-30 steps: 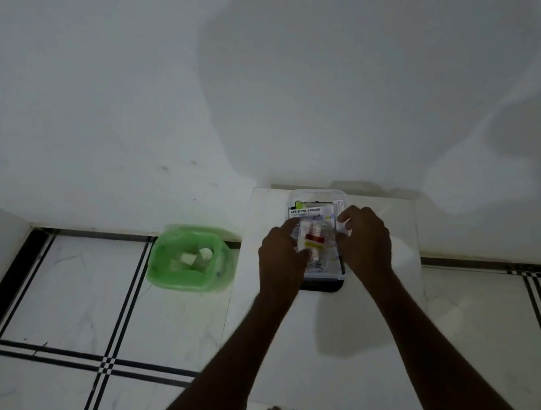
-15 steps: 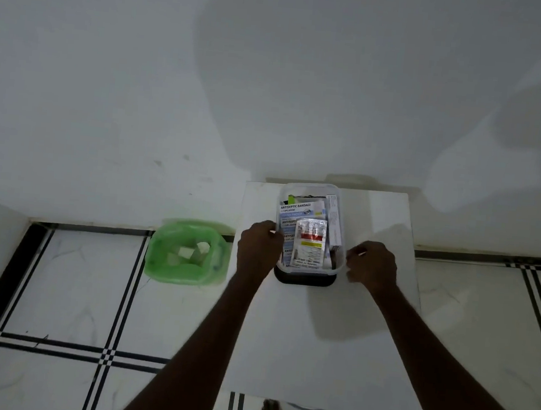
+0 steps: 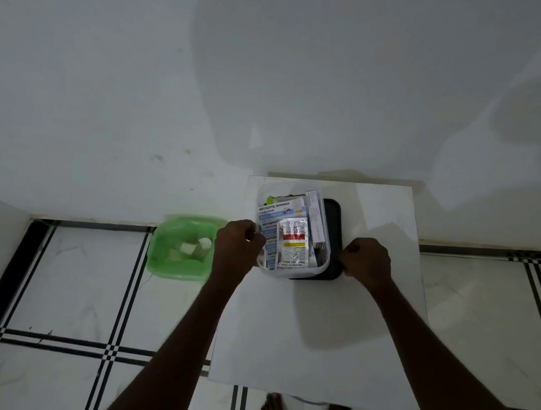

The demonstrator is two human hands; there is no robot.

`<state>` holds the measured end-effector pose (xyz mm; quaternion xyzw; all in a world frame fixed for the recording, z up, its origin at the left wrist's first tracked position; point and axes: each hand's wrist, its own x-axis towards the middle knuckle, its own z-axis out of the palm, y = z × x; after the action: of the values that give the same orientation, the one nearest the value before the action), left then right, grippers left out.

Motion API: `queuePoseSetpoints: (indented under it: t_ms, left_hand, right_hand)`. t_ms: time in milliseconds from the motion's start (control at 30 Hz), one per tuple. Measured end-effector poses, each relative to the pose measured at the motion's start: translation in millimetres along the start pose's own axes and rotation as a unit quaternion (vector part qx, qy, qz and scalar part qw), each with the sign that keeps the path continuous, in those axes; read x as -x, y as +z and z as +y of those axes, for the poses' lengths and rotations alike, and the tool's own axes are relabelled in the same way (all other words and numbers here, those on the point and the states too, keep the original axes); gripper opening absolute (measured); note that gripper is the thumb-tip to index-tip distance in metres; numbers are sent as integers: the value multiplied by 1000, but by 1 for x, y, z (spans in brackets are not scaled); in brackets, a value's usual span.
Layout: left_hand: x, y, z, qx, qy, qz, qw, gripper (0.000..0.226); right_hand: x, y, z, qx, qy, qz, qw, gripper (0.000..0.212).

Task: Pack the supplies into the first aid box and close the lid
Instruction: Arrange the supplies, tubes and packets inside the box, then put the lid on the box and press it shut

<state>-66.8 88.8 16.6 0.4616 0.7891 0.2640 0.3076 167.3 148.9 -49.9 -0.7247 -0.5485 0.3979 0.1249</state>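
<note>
With both hands curled closed, the person grips at opposite sides of a first aid box: the left hand (image 3: 239, 244) pinches the box's (image 3: 289, 272) clear left rim, and the right hand (image 3: 367, 260) clamps the near right corner of a black lid (image 3: 331, 236) that lies under and to the right of the box. The box sits at the far middle of a white bench (image 3: 317, 323), against the wall. It is full, with antiseptic bandage packs (image 3: 276, 213) standing inside, a red-and-white sachet (image 3: 292, 239) in front of them, and a slim white carton (image 3: 314, 215) along the right wall. On the floor left of the bench stands a green bin (image 3: 182, 246). The lid is not yet on. The tall packs reach about rim height, so they may well catch under the lid and stop it seating; pulling the lid free could also tip the box.
</note>
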Motion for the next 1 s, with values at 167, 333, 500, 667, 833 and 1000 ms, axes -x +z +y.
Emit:
queuePoseSetpoints:
  t_ms: [167, 333, 500, 667, 833, 1000]
  left_hand:
    - [5, -2, 5, 7, 1, 2, 1000, 14]
    - [4, 14, -1, 9, 10, -6, 1000, 37]
    - [8, 24, -2, 27, 14, -33, 999, 31]
    - [10, 7, 9, 91, -13, 30, 995, 35]
    - [4, -4, 26, 211, -59, -43, 975, 25]
    - [-5, 0, 21, 125, -45, -27, 991, 25]
  right_hand:
    - [19, -43, -13, -146, -19, 38, 988, 11]
    - [63, -90, -54, -120, -95, 157, 976, 28]
    - [101, -68, -81, -76, -207, 225, 949, 20]
    - [112, -2, -88, 23, -267, 187, 945, 18]
    - [116, 49, -93, 64, -280, 152, 946, 27]
    - [111, 34, -89, 8, -243, 193, 951, 18]
